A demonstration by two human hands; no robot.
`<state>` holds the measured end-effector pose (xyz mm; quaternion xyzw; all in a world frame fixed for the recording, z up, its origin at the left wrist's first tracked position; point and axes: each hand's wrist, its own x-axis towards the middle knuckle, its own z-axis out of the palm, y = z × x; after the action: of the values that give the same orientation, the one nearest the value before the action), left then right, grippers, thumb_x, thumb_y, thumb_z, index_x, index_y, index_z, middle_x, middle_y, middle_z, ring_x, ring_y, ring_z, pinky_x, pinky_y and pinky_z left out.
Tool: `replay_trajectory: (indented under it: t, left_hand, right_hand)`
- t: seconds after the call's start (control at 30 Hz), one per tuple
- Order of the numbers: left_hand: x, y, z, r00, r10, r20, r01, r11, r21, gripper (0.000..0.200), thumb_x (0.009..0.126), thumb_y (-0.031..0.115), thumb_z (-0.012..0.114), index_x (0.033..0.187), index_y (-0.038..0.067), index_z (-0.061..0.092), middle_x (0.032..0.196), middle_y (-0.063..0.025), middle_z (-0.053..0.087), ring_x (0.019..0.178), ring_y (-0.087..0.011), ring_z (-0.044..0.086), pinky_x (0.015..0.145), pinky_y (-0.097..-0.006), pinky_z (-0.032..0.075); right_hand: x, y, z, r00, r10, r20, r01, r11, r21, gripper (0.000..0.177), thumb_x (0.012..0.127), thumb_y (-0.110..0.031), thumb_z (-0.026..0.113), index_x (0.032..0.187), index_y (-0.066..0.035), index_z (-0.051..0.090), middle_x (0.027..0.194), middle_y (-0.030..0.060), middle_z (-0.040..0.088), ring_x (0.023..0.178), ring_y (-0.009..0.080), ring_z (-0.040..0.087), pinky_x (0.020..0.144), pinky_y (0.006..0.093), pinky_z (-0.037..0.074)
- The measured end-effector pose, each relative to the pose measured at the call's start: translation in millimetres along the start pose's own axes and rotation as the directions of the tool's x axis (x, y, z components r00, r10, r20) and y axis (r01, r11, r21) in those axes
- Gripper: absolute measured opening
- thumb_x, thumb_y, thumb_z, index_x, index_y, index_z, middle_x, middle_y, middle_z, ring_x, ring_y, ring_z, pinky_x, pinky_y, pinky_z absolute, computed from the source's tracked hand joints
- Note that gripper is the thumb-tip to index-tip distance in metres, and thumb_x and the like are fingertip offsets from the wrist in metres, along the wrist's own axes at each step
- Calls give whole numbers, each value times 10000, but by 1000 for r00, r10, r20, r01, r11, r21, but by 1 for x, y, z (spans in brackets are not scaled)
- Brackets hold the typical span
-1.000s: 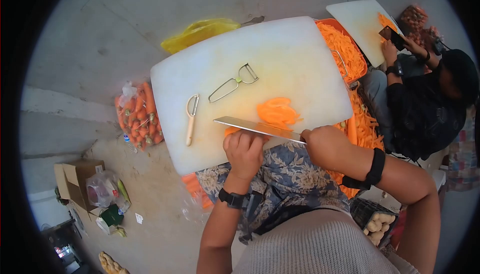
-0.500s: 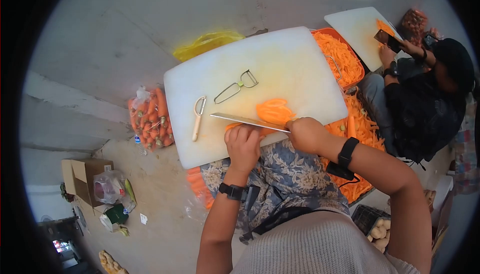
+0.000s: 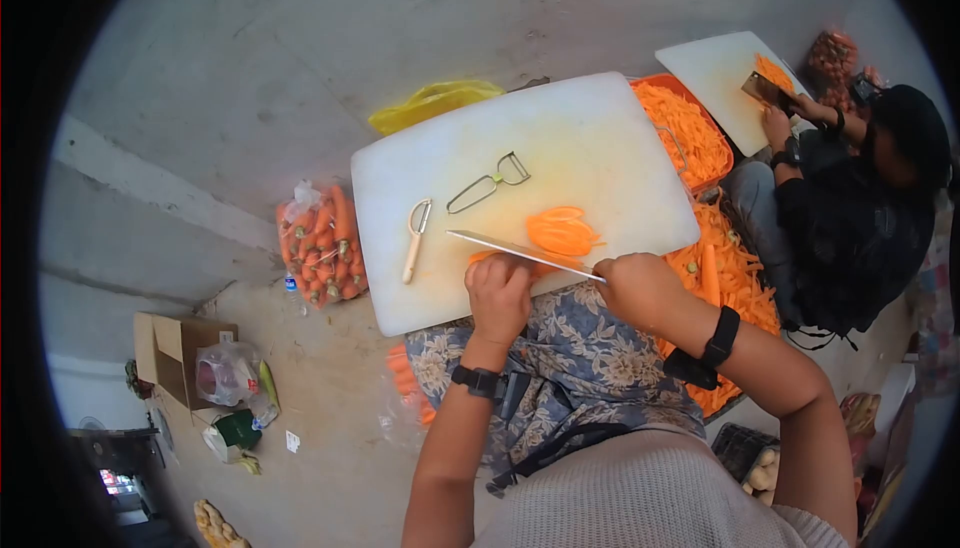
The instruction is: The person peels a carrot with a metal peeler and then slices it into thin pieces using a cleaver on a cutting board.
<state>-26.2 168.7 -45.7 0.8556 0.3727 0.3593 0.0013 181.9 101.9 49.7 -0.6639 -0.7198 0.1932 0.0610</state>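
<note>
White cutting board (image 3: 580, 138) occupied frame centre. On it lay a metal peeler (image 3: 488, 184), a cream-handled peeler (image 3: 414, 238) to its left, and carrot slices (image 3: 563, 231) lower right. Concrete floor (image 3: 250, 68) carried a bag of carrots (image 3: 322, 245) at left

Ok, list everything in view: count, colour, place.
large white plastic cutting board: one, white, over the person's lap
long steel knife: one, silver, along the board's near edge
sliced carrot pile: one, orange, on the board beyond the blade
steel Y-shaped peeler: one, silver, mid-board
cream-handled peeler: one, cream, board's left side
clear bag of whole carrots: one, orange, floor left of the board
yellow plastic bag: one, yellow, beyond the board
orange tray of shredded carrot: one, orange, right of the board
second white cutting board: one, white, far right by a co-worker
left hand: one, pressing an orange carrot piece at the blade
right hand: one, gripping the knife handle
</note>
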Motion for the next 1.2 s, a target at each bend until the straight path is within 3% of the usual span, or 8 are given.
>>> replay_trajectory:
  t: [0.17, 0.23, 0.3, 0.47, 0.53, 0.67, 0.9, 1.2]
  left_hand:
    - [2, 3, -4, 1000, -19, -15, 19, 1000, -2, 206, 725, 130, 684, 929, 108, 681, 933, -47, 581, 922, -273, 533, 848, -421, 391]
    - [5, 3, -5, 999, -18, -33, 18, 1000, -8, 193, 724, 136, 685, 915, 110, 686, 922, -45, 580, 909, -273, 530, 845, -420, 393]
    - [4, 4, -4, 999, -9, -37, 7, 999, -43, 255, 678, 92, 693, 932, 65, 682, 974, -101, 590, 942, -331, 540, 830, -450, 403]
    - [6, 3, -5, 999, -13, -29, 11, 998, -66, 266, 669, 88, 691, 934, 62, 683, 964, -101, 596, 928, -333, 544, 811, -448, 412]
    - [7, 3, -7, 999, -27, -17, 26, 997, -78, 266, 667, 86, 690, 931, 61, 684, 960, -101, 597, 925, -333, 545, 803, -447, 415]
    - [11, 3, -7, 998, -57, 9, 57, 993, -104, 211, 694, 117, 688, 903, 89, 697, 935, -71, 595, 916, -299, 543, 808, -424, 410]
    - [13, 3, -5, 997, -71, 34, 72, 997, -31, 165, 743, 172, 688, 902, 137, 711, 905, -32, 585, 898, -251, 531, 816, -386, 388]
    - [10, 3, -9, 990, -79, 117, 84, 996, -36, 208, 752, 121, 664, 957, 120, 699, 921, -26, 586, 908, -239, 546, 818, -386, 379]
  right_hand:
    - [-7, -6, -7, 995, -93, -18, 93, 995, -44, 115, 779, -104, 576, 786, -16, 649, 689, 187, 644, 641, 351, 650, 608, 440, 526]
    - [-8, -9, -9, 997, -83, 6, 83, 995, -58, 100, 771, -91, 575, 779, -18, 643, 688, 185, 643, 639, 349, 651, 603, 437, 527]
    - [-7, -9, -11, 997, -68, 30, 70, 995, -75, 85, 764, -78, 575, 772, -21, 637, 687, 182, 642, 637, 347, 652, 597, 434, 527]
    - [-12, -2, -7, 995, -92, 30, 94, 993, -70, 92, 749, -61, 576, 819, -18, 618, 686, 174, 644, 634, 350, 647, 581, 442, 520]
    - [-15, 0, -14, 993, -54, 107, 62, 995, -76, 108, 746, -56, 575, 838, -14, 612, 684, 175, 642, 632, 350, 646, 576, 442, 518]
    - [-12, 5, -22, 976, -16, 217, 32, 997, -69, 150, 730, -45, 583, 874, -4, 600, 677, 179, 638, 629, 351, 644, 570, 441, 516]
    - [3, 0, -26, 968, 16, 251, 1, 998, -67, 143, 704, -31, 598, 841, 1, 625, 690, 189, 642, 647, 349, 651, 590, 442, 523]
    - [27, -1, -12, 941, 34, 337, -22, 999, -39, 102, 681, -51, 615, 751, 0, 668, 728, 203, 654, 693, 364, 658, 641, 447, 531]
